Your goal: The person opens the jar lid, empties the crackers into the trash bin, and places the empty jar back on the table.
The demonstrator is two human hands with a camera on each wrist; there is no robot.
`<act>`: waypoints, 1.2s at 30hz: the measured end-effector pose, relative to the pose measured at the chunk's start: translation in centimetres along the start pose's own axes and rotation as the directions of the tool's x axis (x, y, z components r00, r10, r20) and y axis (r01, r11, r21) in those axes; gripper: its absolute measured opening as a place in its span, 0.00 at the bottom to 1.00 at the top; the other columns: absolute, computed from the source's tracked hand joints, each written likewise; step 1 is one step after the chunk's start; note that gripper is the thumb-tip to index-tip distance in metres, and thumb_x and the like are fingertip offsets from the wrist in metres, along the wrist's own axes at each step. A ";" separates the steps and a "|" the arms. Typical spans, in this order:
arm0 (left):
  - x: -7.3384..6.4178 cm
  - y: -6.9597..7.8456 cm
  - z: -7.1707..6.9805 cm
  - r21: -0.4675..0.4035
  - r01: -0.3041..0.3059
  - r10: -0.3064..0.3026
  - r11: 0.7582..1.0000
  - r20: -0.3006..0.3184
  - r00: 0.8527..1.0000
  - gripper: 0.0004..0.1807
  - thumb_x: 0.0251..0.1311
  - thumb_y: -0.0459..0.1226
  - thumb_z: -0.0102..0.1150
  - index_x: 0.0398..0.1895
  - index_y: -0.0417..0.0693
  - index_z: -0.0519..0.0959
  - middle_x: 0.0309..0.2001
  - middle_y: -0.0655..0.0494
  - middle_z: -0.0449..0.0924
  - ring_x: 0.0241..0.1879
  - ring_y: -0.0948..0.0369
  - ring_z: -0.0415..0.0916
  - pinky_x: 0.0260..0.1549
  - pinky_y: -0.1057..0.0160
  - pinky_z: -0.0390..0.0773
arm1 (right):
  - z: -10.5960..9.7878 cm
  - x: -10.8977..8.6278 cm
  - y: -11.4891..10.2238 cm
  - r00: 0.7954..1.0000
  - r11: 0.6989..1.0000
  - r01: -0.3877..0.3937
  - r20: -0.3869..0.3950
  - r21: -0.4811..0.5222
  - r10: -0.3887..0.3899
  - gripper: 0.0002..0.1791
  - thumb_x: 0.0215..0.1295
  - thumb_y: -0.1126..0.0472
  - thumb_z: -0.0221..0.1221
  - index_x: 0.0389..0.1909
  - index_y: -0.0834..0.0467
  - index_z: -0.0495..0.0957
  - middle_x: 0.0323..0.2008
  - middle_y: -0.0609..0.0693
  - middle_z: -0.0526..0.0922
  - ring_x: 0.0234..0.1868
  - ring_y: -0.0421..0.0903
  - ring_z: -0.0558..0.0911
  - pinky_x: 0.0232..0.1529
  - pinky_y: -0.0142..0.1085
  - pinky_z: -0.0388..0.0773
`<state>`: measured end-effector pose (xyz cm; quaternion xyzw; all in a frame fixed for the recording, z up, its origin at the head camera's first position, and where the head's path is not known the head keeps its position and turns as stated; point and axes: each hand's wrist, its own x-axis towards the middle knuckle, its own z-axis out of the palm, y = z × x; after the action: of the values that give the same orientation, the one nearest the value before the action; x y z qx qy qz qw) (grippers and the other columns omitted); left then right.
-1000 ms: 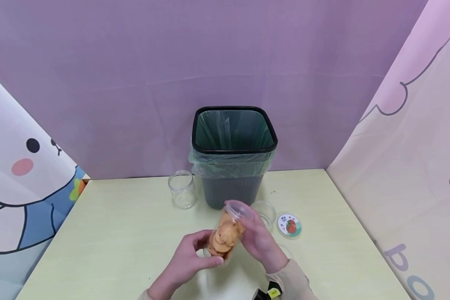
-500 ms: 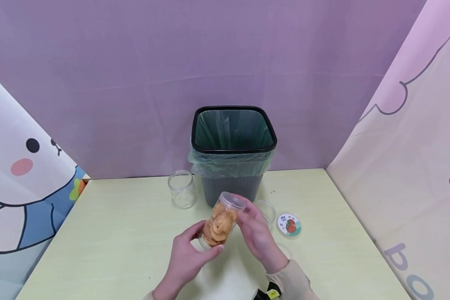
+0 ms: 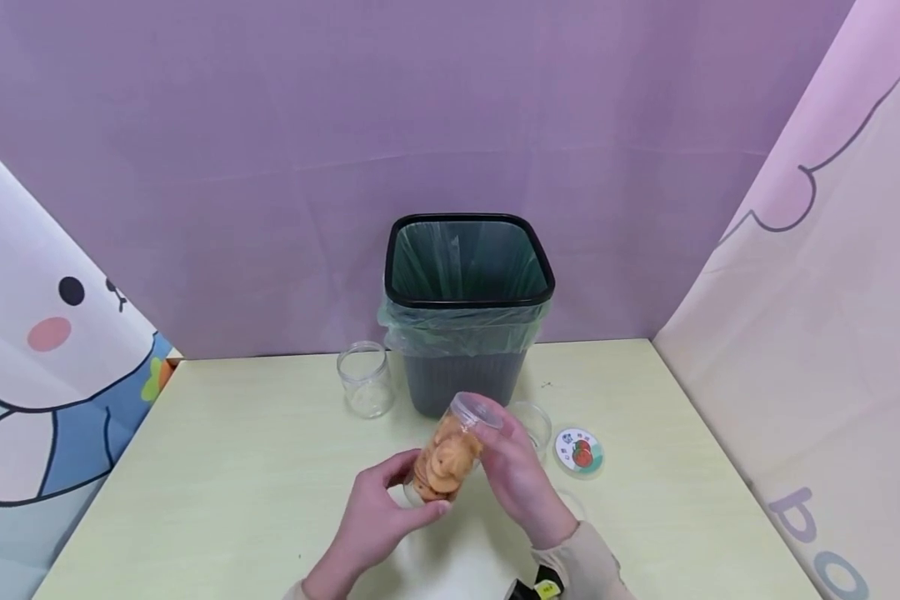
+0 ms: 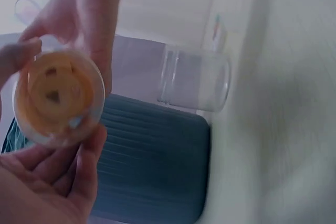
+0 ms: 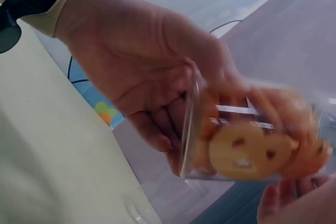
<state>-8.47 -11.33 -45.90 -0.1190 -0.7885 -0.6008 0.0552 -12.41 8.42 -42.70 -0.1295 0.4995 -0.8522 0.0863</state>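
Observation:
A clear plastic jar of round orange-brown cookies (image 3: pixel 446 457) is held tilted over the table, its top leaning to the right. My left hand (image 3: pixel 378 512) grips the jar near its bottom, thumb across the front. At the upper end, my right hand (image 3: pixel 516 467) holds the jar by its clear top (image 3: pixel 477 410), with its fingers behind. The left wrist view looks at the round jar bottom (image 4: pixel 60 98), cookies pressed inside. Dark spots mark a cookie (image 5: pixel 249 153) in the right wrist view.
A dark bin (image 3: pixel 465 371) with a green liner and black rim stands behind the hands. Left of it is a clear jar without cookies (image 3: pixel 367 387). Another clear jar (image 3: pixel 532 423) stands partly behind the right hand, beside a round lid with a strawberry picture (image 3: pixel 579 451).
Both hands lifted the jar a little and then lowered it slightly, still tilted. The bin, the other jars and the round lid stay in place.

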 end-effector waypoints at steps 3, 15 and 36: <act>0.0 -0.1 -0.3 -0.077 0.015 -0.007 0.997 0.098 0.995 0.29 0.43 0.39 0.80 0.53 0.49 0.83 0.43 0.61 0.86 0.43 0.60 0.82 0.48 0.60 0.76 | -0.6 -0.1 -0.3 0.996 0.998 0.011 0.088 0.059 -0.016 0.23 0.66 0.59 0.53 0.62 0.55 0.71 0.57 0.49 0.77 0.59 0.45 0.74 0.62 0.40 0.66; -0.2 -0.8 -1.3 -0.150 0.021 -0.004 0.988 0.117 0.993 0.30 0.46 0.34 0.77 0.56 0.42 0.80 0.47 0.57 0.85 0.46 0.57 0.81 0.52 0.61 0.74 | -2.7 -0.2 -0.5 0.980 0.988 0.138 0.134 0.070 -0.146 0.22 0.66 0.67 0.50 0.60 0.52 0.76 0.59 0.49 0.77 0.62 0.45 0.73 0.62 0.38 0.69; 0.3 -0.9 -4.1 -0.228 0.026 -0.036 0.973 -0.039 0.999 0.27 0.49 0.25 0.71 0.56 0.34 0.79 0.48 0.50 0.84 0.46 0.57 0.79 0.51 0.64 0.70 | -4.6 -2.8 3.8 0.992 0.870 0.073 0.125 -0.487 -0.013 0.33 0.57 0.66 0.68 0.64 0.66 0.69 0.55 0.67 0.74 0.56 0.60 0.73 0.56 0.43 0.73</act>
<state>-9.16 -15.46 -45.54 -0.0995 -0.7148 -0.6905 0.0487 -11.09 11.15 -48.52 -0.2081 0.6904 -0.6902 0.0607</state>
